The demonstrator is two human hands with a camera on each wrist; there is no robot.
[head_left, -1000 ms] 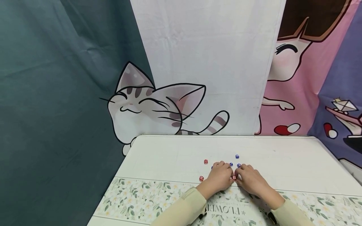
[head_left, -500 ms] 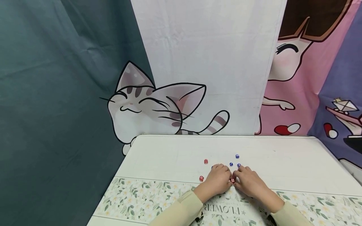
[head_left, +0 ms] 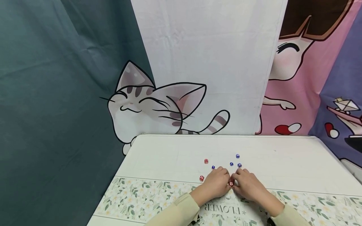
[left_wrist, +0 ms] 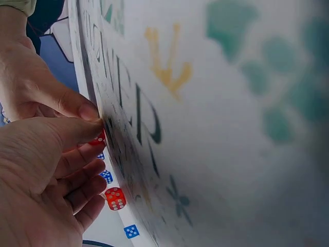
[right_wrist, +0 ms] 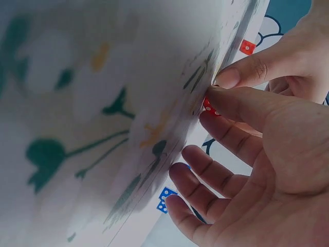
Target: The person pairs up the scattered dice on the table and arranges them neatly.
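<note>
Pinched one red die (head_left: 231,184) between thumb and forefinger of left hand (head_left: 217,183) and likewise of right hand (head_left: 249,186), near the edge of the floral band (head_left: 147,197) (lifted or resting, could not tell). Saw two loose red dice (head_left: 206,161) leftward, four blue dice (head_left: 239,165) beyond.

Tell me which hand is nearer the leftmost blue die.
Left. The left hand is just right of the blue die, slightly closer to the person; the right hand is farther right, on the other side of the red die.
</note>
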